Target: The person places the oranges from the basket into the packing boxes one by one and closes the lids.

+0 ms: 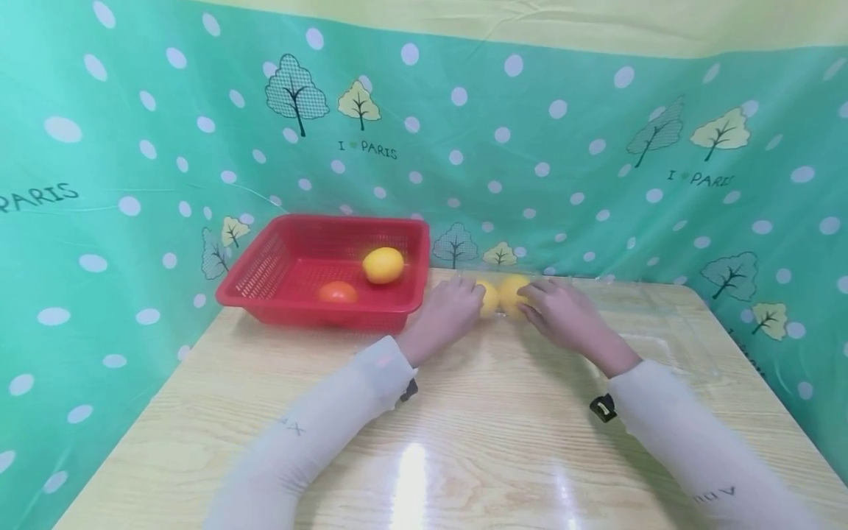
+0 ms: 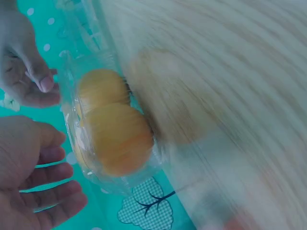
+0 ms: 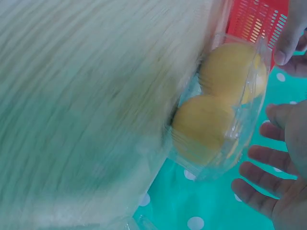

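A clear plastic clamshell box (image 2: 112, 184) holding yellow-orange round fruits (image 2: 120, 139) sits at the table's back edge. In the head view its fruits (image 1: 515, 296) show between my two hands. My left hand (image 1: 452, 305) is at the box's left end, and in the left wrist view its fingers (image 2: 55, 194) are spread and loosely bent beside the lid. On the other end is my right hand (image 1: 562, 313); the right wrist view shows its fingers (image 3: 261, 175) apart and relaxed, just off the plastic. Neither hand grips anything.
Left of the box stands a red plastic basket (image 1: 331, 319) with a yellow fruit (image 1: 383, 265) and an orange-red fruit (image 1: 338, 292) inside. More clear plastic packaging (image 1: 682, 327) lies on the wooden table (image 1: 490, 442) at the right. A green printed curtain (image 1: 464, 184) hangs behind.
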`<state>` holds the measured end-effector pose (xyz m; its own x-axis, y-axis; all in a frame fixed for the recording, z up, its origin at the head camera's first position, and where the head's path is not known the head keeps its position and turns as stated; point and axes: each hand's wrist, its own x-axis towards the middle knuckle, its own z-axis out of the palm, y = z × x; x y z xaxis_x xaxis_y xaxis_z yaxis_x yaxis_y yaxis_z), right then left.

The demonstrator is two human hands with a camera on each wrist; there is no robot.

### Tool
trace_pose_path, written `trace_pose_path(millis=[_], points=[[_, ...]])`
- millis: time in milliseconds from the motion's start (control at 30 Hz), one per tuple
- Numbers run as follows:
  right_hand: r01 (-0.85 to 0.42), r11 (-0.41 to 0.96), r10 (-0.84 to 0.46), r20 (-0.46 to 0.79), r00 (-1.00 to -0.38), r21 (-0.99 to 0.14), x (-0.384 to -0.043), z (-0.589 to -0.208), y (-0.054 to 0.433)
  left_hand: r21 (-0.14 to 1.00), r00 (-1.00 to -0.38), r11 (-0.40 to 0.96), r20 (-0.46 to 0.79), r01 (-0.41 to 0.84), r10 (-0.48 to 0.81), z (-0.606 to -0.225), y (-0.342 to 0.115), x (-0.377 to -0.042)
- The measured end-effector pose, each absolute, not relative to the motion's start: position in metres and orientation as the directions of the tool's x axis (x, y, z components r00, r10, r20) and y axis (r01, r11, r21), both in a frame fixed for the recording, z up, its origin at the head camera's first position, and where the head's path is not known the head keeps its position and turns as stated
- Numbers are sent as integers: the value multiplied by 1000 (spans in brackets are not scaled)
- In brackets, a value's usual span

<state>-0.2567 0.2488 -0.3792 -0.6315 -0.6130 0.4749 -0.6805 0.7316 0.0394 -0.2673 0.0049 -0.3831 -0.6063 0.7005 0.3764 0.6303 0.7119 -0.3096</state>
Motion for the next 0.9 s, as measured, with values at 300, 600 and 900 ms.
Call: trace_pose_path(millis=[300,600,900], points=[[-649,756,-584,364,-726,-83,-265,-378,245,-106,-671,729,322,676,668,-384,11,-274],[-578,808,-529,291,-797,-112,-279,-375,241,-95,-707,774,351,626,614,-389,20,-285],[-531,838,-494,236,-837,-129,-297,-374,238,-149,-728,814,378,561,572,-391,30,-302]])
